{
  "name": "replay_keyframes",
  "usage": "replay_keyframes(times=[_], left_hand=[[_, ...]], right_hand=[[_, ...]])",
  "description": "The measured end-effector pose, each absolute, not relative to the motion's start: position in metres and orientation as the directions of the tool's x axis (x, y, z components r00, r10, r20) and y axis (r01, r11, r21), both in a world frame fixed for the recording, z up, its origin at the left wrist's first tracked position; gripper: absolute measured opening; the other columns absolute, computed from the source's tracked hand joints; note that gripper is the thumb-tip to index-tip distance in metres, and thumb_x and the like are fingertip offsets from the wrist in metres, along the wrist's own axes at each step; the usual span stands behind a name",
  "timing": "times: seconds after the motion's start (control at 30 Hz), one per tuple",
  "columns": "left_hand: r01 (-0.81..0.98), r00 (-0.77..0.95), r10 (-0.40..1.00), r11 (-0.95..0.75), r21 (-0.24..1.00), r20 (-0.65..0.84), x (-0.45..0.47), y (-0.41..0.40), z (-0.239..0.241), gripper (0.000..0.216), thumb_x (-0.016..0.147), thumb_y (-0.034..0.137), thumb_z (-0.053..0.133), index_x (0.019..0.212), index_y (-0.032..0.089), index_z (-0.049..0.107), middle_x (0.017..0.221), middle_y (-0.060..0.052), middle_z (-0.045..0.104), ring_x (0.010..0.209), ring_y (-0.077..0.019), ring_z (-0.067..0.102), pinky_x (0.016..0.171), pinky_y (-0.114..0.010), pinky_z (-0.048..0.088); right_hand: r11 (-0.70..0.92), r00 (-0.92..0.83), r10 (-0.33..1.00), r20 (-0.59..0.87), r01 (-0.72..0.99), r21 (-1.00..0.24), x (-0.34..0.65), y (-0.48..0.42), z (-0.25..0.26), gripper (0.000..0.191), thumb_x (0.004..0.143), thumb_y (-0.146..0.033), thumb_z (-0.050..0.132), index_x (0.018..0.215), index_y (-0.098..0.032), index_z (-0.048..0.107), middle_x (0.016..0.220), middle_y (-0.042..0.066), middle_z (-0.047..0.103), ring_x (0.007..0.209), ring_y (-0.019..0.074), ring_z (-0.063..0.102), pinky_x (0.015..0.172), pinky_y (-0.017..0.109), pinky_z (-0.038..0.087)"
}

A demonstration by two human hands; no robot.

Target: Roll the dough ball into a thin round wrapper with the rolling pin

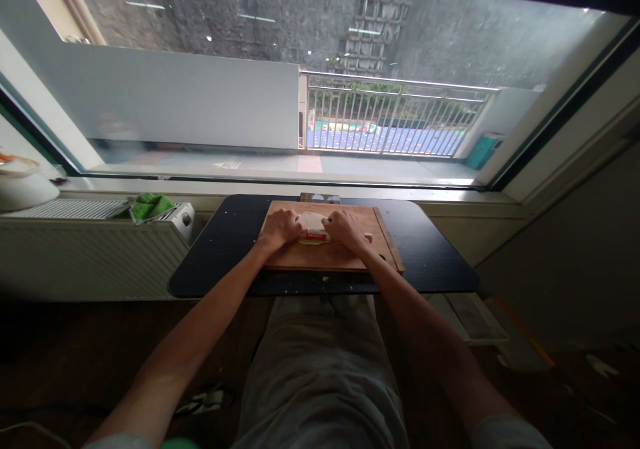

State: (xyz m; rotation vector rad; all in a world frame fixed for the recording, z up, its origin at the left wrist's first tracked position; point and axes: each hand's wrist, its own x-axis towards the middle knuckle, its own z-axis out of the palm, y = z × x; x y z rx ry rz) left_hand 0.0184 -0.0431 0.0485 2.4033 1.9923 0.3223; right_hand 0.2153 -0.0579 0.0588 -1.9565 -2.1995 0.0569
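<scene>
A wooden rolling pin (315, 235) with a red label lies across a flat pale sheet of dough (313, 220). Both rest on a wooden cutting board (320, 261). My left hand (283, 226) is closed around the pin's left part, its fingers curled. On the other side, my right hand (345, 226) is wrapped over the right part, and a short handle end sticks out past it. My fingers hide much of the pin. Dough shows between the hands and a little below the label.
Under the board is a black table (430, 249) with pale specks on it. A small box-like item (320, 198) stands behind the board. To the left is a radiator (90, 256) bearing a green cloth (150, 207). A large window (225, 102) rises beyond the table.
</scene>
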Motion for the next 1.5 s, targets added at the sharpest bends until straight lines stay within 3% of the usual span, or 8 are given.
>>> replay_keyframes(times=[0.3,0.5,0.7,1.3,1.5], left_hand=[[0.974,0.187,0.975,-0.200,0.104,0.120,0.020,-0.054,0.051,0.053,0.100,0.041,0.041,0.105,0.016,0.087,0.111,-0.020,0.082,0.108,-0.0328,0.078,0.094,-0.038,0.058],[0.981,0.161,0.971,-0.178,0.083,0.177,0.023,-0.085,0.052,0.054,0.102,0.036,0.037,0.105,0.017,0.087,0.109,-0.019,0.081,0.106,-0.0327,0.078,0.096,-0.041,0.057],[0.978,0.189,0.966,-0.201,0.050,0.175,0.021,-0.090,0.047,0.055,0.102,0.038,0.037,0.101,0.016,0.088,0.106,-0.019,0.082,0.102,-0.0336,0.078,0.095,-0.043,0.057],[0.970,0.189,0.982,-0.191,0.148,0.030,0.026,-0.041,0.060,0.050,0.099,0.035,0.043,0.111,0.012,0.085,0.116,-0.024,0.080,0.111,-0.0336,0.077,0.095,-0.036,0.058],[0.981,0.147,0.983,-0.159,0.112,0.113,0.027,-0.073,0.058,0.053,0.102,0.037,0.040,0.109,0.014,0.086,0.111,-0.021,0.081,0.106,-0.0321,0.078,0.095,-0.037,0.057]], right_hand=[[0.111,-0.097,0.991,0.090,0.979,-0.170,0.216,-0.064,0.059,0.049,0.106,-0.042,0.047,0.106,-0.010,0.084,0.108,0.021,0.082,0.097,0.0262,0.076,0.080,0.029,0.047],[0.130,-0.111,0.979,0.169,0.985,-0.109,0.212,-0.095,0.051,0.047,0.107,-0.040,0.046,0.104,-0.016,0.086,0.109,0.020,0.082,0.101,0.0286,0.077,0.088,0.033,0.049],[0.122,-0.102,0.979,0.178,0.987,-0.107,0.210,-0.107,0.049,0.046,0.107,-0.040,0.047,0.104,-0.017,0.087,0.108,0.019,0.083,0.101,0.0291,0.077,0.086,0.033,0.050],[0.129,-0.104,0.986,0.130,0.971,-0.203,0.215,-0.055,0.057,0.046,0.103,-0.038,0.050,0.103,-0.009,0.085,0.106,0.023,0.082,0.096,0.0270,0.077,0.079,0.029,0.048],[0.119,-0.100,0.988,0.117,0.979,-0.168,0.211,-0.082,0.053,0.047,0.106,-0.041,0.048,0.105,-0.014,0.086,0.110,0.021,0.082,0.102,0.0278,0.077,0.087,0.030,0.049]])
